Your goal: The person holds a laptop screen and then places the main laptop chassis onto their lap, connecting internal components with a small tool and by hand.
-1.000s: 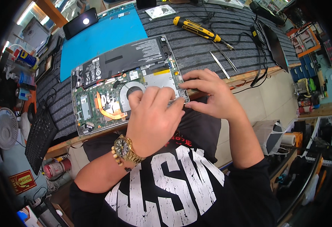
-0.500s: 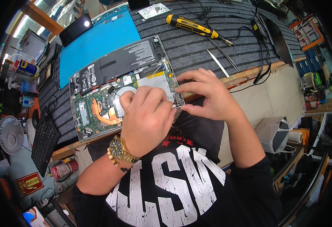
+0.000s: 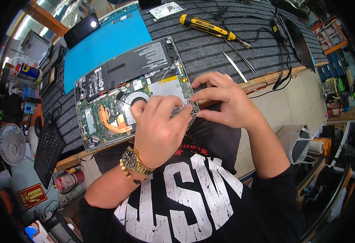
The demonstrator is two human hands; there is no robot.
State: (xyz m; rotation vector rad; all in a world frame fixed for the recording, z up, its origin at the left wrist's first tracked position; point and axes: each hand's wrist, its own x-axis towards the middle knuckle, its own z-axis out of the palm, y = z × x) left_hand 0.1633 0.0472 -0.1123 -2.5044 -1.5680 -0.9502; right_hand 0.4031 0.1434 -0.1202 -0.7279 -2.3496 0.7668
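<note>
An opened laptop base (image 3: pixel 169 87) lies tilted at the near edge of the bench, its insides bare. It shows a black battery (image 3: pixel 131 65), a green board (image 3: pixel 108 109), a copper heat pipe (image 3: pixel 114 124) and a round fan (image 3: pixel 137 98). My left hand (image 3: pixel 159 125) is bent over the near right part, fingers curled and thumb tip at the corner. What its fingers hold, if anything, is hidden. My right hand (image 3: pixel 228 99) pinches that same corner, with thumb and fingers at the right edge.
Beyond the laptop are a blue mat (image 3: pixel 108 46) and a black phone (image 3: pixel 81 31). A yellow-black screwdriver (image 3: pixel 207 26), tweezers (image 3: pixel 235 67) and black cables (image 3: pixel 284 56) lie at the right. A keyboard (image 3: pixel 47 152) and a small fan (image 3: pixel 11 143) stand left.
My left hand has shifted slightly right, its thumb nearer the corner, and more of the laptop's round fan shows. My right hand stays at the corner, with its fingers slightly more bent.
</note>
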